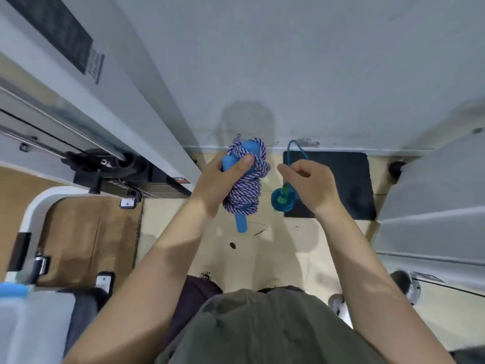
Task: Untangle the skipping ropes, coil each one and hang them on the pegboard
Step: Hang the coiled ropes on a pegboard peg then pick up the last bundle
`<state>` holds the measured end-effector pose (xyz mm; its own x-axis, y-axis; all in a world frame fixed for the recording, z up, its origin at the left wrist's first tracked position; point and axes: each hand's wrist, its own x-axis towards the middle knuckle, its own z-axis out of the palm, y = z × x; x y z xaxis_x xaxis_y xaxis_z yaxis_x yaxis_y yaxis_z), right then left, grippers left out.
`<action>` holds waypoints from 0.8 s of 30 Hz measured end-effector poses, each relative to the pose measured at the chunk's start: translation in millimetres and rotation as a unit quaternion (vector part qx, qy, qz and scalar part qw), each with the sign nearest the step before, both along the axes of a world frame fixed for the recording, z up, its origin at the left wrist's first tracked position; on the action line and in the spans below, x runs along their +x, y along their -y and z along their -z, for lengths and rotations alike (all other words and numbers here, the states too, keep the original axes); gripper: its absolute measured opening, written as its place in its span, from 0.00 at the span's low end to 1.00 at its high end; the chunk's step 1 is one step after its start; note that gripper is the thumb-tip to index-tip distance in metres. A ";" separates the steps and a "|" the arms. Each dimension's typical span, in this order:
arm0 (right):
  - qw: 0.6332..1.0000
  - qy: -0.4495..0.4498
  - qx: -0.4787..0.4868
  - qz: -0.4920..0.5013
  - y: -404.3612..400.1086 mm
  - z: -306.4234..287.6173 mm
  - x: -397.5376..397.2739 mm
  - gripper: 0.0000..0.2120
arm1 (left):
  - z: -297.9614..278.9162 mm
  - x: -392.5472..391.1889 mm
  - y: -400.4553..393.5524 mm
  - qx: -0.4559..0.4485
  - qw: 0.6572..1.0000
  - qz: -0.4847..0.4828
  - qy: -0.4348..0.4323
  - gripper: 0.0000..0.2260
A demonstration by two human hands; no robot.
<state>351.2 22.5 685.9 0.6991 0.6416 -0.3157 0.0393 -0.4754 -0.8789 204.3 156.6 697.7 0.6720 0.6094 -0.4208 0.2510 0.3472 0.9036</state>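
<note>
My left hand (223,177) grips a braided blue-and-white skipping rope (245,187) that is wound tightly around its blue foam handles (241,224); one handle end sticks out below the coil and another above my thumb. My right hand (311,185) pinches a thin translucent blue skipping rope (284,199), coiled into a small ring with green handles inside and a loop (294,151) rising above my fingers. Both bundles are held side by side, apart, in front of a plain grey wall. No pegboard shows in this view.
A black mat (349,179) lies on the beige floor by the wall. A grey cabinet edge (147,101) with a black power strip (147,185) stands at left, grey panels (433,195) at right. Small dark debris (232,245) lies on the floor below my hands.
</note>
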 end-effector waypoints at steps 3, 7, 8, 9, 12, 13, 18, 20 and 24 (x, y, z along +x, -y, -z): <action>0.997 -0.037 0.059 0.010 35.4 -82.6 7.6 0.11 | -80.5 6.6 27.9 0.025 0.999 0.016 0.039 0.23; 0.975 -0.134 0.173 -0.045 67.2 -155.6 19.3 0.12 | -153.3 16.8 60.1 0.089 0.992 0.041 0.084 0.21; 0.970 -0.145 0.187 -0.054 71.3 -166.5 20.1 0.11 | -165.1 19.9 66.6 0.114 0.989 0.044 0.086 0.22; 0.967 -0.145 0.198 -0.063 73.6 -175.3 20.7 0.10 | -175.3 23.9 71.9 0.140 0.985 0.048 0.088 0.23; 0.967 -0.113 0.210 -0.086 80.4 -192.7 21.7 0.04 | -192.0 32.4 84.1 0.189 0.975 0.065 0.097 0.24; 0.967 -0.108 0.216 -0.087 83.7 -195.5 22.9 0.05 | -195.2 34.7 87.9 0.193 0.974 0.066 0.099 0.23; 0.967 -0.105 0.217 -0.078 99.8 -198.7 33.4 0.07 | -200.4 54.5 103.8 0.208 0.970 0.088 0.091 0.15; 0.964 -0.118 0.229 -0.068 102.5 -200.1 43.5 0.05 | -200.0 64.3 104.5 0.205 0.970 0.099 0.086 0.14; 0.962 -0.111 0.247 -0.027 92.3 -212.5 70.2 0.08 | -202.1 87.3 95.6 0.207 0.962 0.151 0.095 0.14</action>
